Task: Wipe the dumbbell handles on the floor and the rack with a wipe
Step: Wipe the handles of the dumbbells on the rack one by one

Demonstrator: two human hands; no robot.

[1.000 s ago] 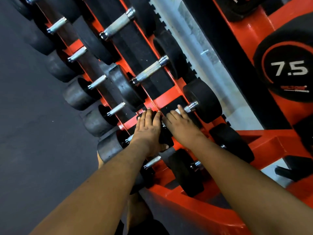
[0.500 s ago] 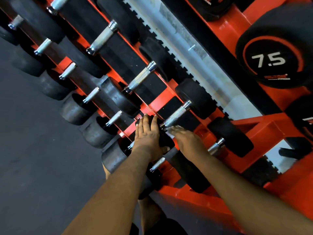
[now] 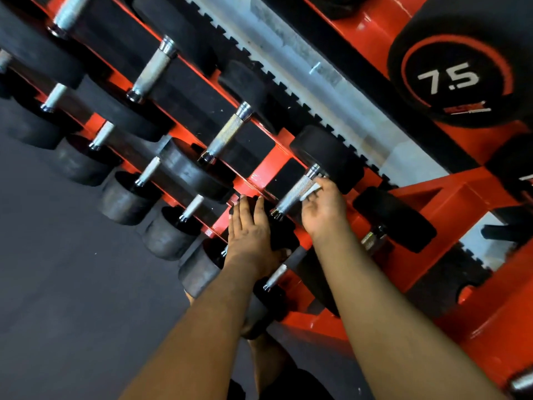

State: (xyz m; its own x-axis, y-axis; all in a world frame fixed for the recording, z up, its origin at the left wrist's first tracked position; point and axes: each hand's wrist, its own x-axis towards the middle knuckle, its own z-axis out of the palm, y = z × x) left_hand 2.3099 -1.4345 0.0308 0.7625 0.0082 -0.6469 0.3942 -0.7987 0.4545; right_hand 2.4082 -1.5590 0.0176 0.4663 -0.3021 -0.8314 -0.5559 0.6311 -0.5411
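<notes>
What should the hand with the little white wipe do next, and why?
Probably slide the wipe down along the knurled dumbbell handle. The right hand holds it against the handle's upper end, so the lower stretch looks uncovered. The left hand rests flat on the dumbbell's black head, steadying it.

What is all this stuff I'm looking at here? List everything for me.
Black rubber-headed dumbbells with knurled silver handles: many, exact count unclear, in rows on the rack.
Orange-red steel rack: one, running across the view.
Black round weight marked 7.5: one, upper right.
Small white wipe: one, against the nearest handle.
Dark grey floor: left side.
Left hand: flat on a dumbbell head.
Right hand: holds the wipe.
</notes>
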